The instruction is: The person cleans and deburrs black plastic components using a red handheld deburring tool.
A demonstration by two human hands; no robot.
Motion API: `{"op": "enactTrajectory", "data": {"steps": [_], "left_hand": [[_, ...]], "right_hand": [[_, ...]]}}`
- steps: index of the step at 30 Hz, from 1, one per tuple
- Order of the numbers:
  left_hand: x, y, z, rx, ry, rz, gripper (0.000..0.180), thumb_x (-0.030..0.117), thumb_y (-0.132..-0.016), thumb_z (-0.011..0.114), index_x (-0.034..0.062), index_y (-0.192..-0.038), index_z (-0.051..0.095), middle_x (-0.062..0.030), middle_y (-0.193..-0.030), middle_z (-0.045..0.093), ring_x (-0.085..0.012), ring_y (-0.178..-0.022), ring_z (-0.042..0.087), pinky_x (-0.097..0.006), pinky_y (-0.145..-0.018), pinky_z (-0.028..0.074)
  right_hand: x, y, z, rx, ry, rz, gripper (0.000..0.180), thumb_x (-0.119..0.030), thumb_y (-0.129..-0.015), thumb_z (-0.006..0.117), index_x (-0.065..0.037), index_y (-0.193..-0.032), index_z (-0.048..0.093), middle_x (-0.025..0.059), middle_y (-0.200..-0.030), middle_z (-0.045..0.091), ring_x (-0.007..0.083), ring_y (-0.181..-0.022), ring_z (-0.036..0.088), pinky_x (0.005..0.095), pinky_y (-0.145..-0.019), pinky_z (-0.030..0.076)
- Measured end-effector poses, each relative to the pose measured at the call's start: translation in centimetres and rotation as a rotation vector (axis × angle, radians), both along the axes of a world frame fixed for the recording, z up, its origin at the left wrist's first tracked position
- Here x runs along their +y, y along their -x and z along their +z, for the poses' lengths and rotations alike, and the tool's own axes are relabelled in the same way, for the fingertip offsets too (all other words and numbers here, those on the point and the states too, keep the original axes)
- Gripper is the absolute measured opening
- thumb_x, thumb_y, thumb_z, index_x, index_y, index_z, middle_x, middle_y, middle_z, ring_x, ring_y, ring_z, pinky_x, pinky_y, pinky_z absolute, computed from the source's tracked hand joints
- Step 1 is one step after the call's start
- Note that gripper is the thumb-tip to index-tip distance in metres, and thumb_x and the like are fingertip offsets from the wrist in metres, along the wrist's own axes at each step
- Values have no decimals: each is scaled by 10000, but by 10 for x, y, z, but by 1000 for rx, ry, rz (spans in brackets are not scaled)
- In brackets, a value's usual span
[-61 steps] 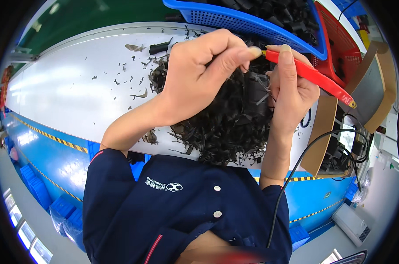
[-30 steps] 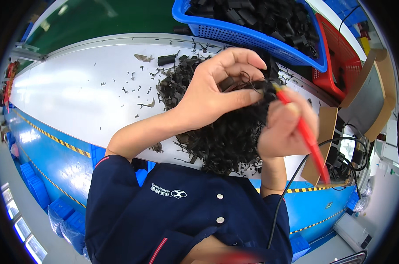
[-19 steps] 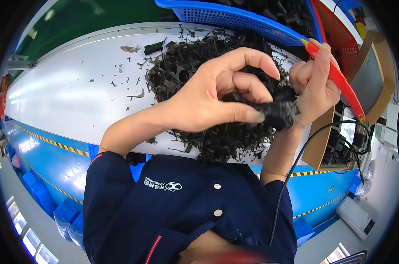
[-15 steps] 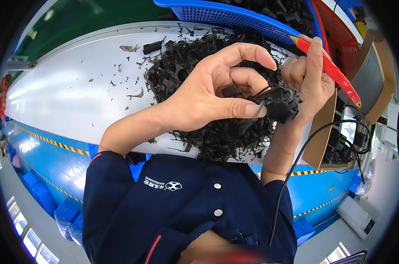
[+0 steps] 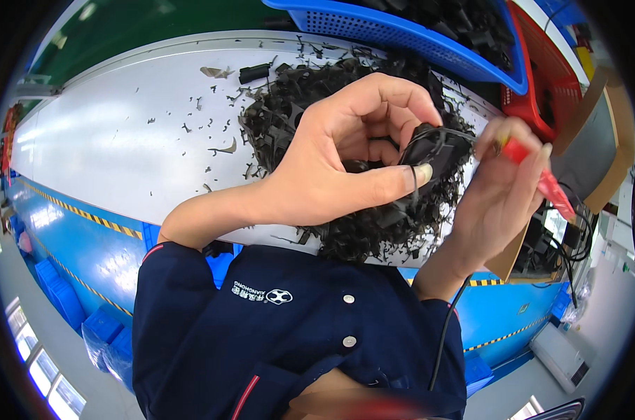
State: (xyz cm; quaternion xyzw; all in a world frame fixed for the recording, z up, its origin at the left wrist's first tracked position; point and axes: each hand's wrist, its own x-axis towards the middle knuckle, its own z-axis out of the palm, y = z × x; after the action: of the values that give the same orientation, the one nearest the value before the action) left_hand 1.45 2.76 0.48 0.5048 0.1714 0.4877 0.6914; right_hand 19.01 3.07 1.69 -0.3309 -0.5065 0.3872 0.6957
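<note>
Refer to the left chest of your navy shirt (image 5: 191, 329) for the only legible print: a white logo (image 5: 279, 297) shaped like a round, ball-like emblem, with two rows of white lettering (image 5: 249, 292) beside it. The rows appear inverted from your viewpoint. Note the yellow-and-black warning stripes (image 5: 79, 210) on the blue floor (image 5: 76, 241), to the left and right of your position. A small plate (image 5: 523, 308) on the floor, near right, is too small to read.
</note>
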Motion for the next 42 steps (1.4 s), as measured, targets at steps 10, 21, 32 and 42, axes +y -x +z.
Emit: {"op": "enactTrajectory", "data": {"steps": [10, 21, 32, 42], "left_hand": [[8, 0, -12, 268, -246, 372, 158, -6, -759, 599, -3, -891, 512, -55, -806, 521, -87, -696, 504, -198, -604, 410], [31, 6, -6, 344, 309, 207, 163, 97, -844, 523, -49, -917, 520, -109, -820, 580, -141, -657, 571, -219, -576, 456], [22, 7, -9, 549, -169, 137, 240, 46, -698, 653, -20, -918, 585, -71, -850, 571, -100, -762, 509, -210, -658, 391], [10, -9, -14, 305, 225, 207, 237, 69, -736, 658, -53, -922, 577, -27, -725, 576, -35, -671, 517, -168, -582, 437]], "right_hand": [[-20, 17, -22, -118, 230, 242, 194, -150, -768, 600, 41, -800, 617, 184, -928, 568, 169, -735, 538, 248, -648, 430], [-15, 16, -38, 62, 253, 138, 202, -166, -743, 623, 36, -755, 628, 82, -698, 504, 129, -670, 438, 220, -560, 355], [-19, 16, -37, 30, 280, 169, 174, -144, -737, 622, 26, -771, 638, 95, -756, 522, 134, -687, 460, 224, -590, 379], [-17, 5, -37, 75, 184, 89, 323, -282, -851, 494, 31, -837, 574, 247, -920, 556, 173, -568, 529, 222, -483, 404]]}}
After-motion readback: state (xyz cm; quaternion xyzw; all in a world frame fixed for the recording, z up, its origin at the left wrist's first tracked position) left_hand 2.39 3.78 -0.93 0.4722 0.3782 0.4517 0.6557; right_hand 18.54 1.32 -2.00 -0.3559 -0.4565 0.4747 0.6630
